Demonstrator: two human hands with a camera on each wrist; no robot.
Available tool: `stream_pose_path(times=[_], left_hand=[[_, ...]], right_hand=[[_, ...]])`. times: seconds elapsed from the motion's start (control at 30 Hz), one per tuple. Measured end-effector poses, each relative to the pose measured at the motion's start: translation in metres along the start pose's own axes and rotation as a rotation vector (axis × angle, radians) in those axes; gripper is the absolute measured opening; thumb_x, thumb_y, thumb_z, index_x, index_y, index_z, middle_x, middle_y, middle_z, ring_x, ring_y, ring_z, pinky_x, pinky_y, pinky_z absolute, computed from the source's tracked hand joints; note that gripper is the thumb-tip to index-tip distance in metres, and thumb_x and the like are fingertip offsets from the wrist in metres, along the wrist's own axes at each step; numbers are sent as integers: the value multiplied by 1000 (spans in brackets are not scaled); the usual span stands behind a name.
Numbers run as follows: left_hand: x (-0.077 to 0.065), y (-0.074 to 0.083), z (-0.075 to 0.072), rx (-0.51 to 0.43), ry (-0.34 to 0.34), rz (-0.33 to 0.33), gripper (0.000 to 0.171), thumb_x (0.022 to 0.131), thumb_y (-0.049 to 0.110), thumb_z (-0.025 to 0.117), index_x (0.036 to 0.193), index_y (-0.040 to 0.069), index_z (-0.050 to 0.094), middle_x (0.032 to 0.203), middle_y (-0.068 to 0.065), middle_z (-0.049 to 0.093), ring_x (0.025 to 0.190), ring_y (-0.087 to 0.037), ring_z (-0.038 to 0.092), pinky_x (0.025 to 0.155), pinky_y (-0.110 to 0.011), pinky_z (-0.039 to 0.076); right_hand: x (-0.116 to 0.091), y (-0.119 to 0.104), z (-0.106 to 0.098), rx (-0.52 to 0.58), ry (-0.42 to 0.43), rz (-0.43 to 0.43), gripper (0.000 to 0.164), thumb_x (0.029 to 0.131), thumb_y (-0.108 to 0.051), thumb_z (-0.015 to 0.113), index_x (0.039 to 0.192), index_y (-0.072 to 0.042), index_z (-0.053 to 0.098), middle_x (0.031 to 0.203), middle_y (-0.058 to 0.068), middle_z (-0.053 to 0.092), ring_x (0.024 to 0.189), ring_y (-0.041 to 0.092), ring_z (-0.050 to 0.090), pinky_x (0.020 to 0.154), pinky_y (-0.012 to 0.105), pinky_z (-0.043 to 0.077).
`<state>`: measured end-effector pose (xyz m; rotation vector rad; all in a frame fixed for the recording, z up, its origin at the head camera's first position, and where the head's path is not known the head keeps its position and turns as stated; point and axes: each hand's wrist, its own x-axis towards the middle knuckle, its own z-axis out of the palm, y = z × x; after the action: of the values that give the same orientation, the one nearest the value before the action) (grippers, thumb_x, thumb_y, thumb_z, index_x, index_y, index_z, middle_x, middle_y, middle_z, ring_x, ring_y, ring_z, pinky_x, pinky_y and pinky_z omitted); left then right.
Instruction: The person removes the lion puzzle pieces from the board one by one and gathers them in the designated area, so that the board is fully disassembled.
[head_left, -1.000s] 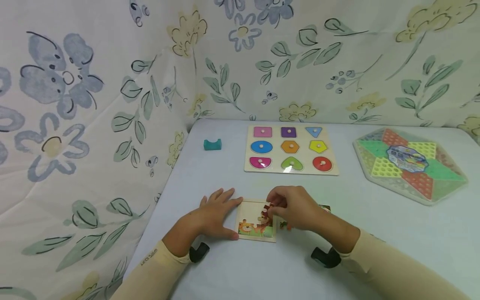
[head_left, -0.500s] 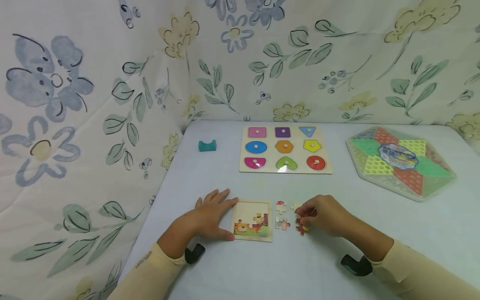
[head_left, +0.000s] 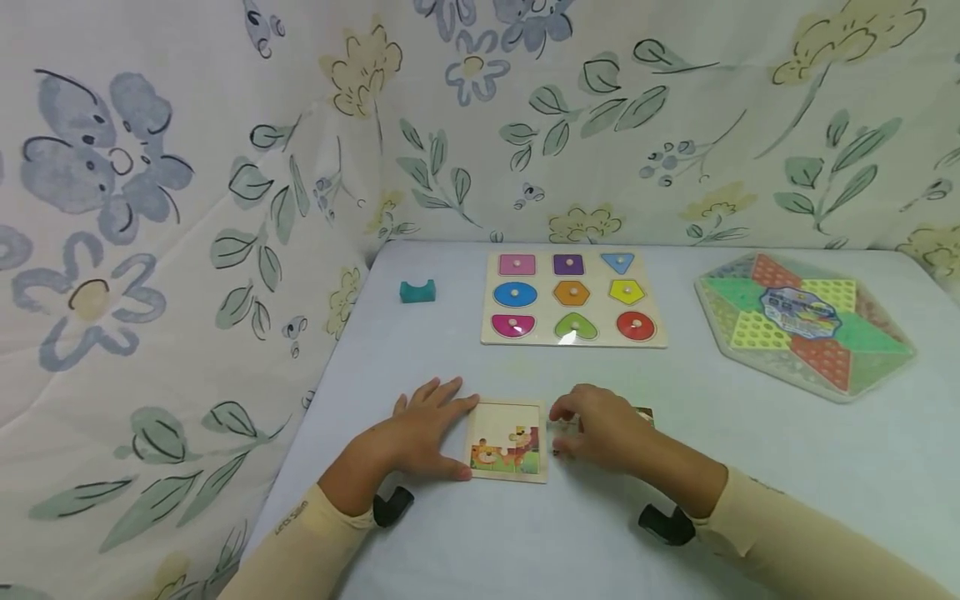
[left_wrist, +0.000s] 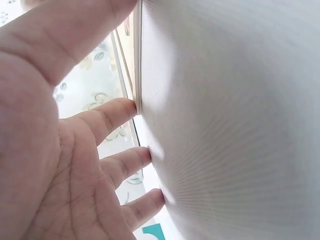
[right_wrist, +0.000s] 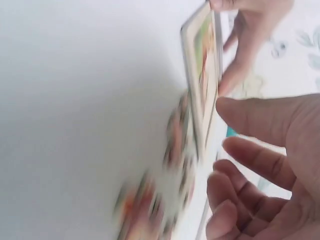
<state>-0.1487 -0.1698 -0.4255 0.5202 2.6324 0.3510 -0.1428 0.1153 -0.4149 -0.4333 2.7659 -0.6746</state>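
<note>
From my head view, my right hand [head_left: 600,425] covers most of the loose jigsaw pieces [head_left: 643,413]; a dark corner shows past my wrist and slivers show between and below my fingers. From my right wrist those pieces blur into streaks, cut off along the bottom, so I can't read their pictures. My left wrist view catches little more than the edge of the puzzle tray [head_left: 489,423].

The tray lies flat on the worktop [head_left: 465,550] between my hands. It's nearly square, with no clear long axis, its sides running roughly away from me. The fitted pieces [head_left: 487,455] fill the near side and climb partway up the right, an orange animal face upright to me.

My left hand [head_left: 423,433] is spread wide, thumb and index finger against the tray's left edge. My right is partly open just beside the tray, fingers bent, thumb apart; whether it touches a piece, I can't tell.
</note>
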Motion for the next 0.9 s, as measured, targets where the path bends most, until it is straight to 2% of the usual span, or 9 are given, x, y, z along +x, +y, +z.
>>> stream_pose_path(times=[0.13, 0.33, 0.6, 0.8, 0.9], left_hand=[[3, 1, 1, 3, -11, 12, 100, 75, 55, 86, 159, 34, 36, 172, -2, 18, 158, -36, 9, 118, -75, 14], [8, 1, 4, 27, -13, 15, 101, 74, 59, 85, 159, 36, 36, 172, -1, 18, 158, -35, 10, 118, -75, 15], [6, -1, 3, 35, -9, 5, 101, 74, 59, 85, 159, 36, 36, 172, -2, 19, 158, -35, 10, 118, -75, 16], [4, -2, 2, 29, -7, 2, 101, 75, 58, 85, 159, 35, 35, 172, -2, 18, 158, -35, 9, 118, -75, 14], [3, -3, 2, 24, -8, 1, 101, 75, 58, 85, 160, 35, 35, 172, -2, 17, 158, -35, 9, 118, -75, 14]], right_hand=[[10, -18, 13, -46, -43, -75, 41, 75, -32, 91, 110, -19, 74, 104, -1, 62, 97, 16, 56, 87, 35, 58], [15, -29, 20, -47, -94, -80, 41, 72, -28, 94, 105, -18, 72, 101, -2, 59, 95, 16, 51, 81, 28, 57], [12, -31, 25, 2, -55, -66, 41, 74, -24, 94, 102, -18, 64, 90, -7, 59, 91, 14, 52, 78, 28, 55], [9, -28, 25, 107, -16, -115, 26, 84, -12, 85, 96, -19, 63, 78, -11, 61, 76, 10, 56, 71, 25, 54], [7, -24, 20, 126, 22, -146, 19, 86, -15, 83, 95, -21, 68, 78, -13, 63, 76, 9, 56, 71, 23, 53]])
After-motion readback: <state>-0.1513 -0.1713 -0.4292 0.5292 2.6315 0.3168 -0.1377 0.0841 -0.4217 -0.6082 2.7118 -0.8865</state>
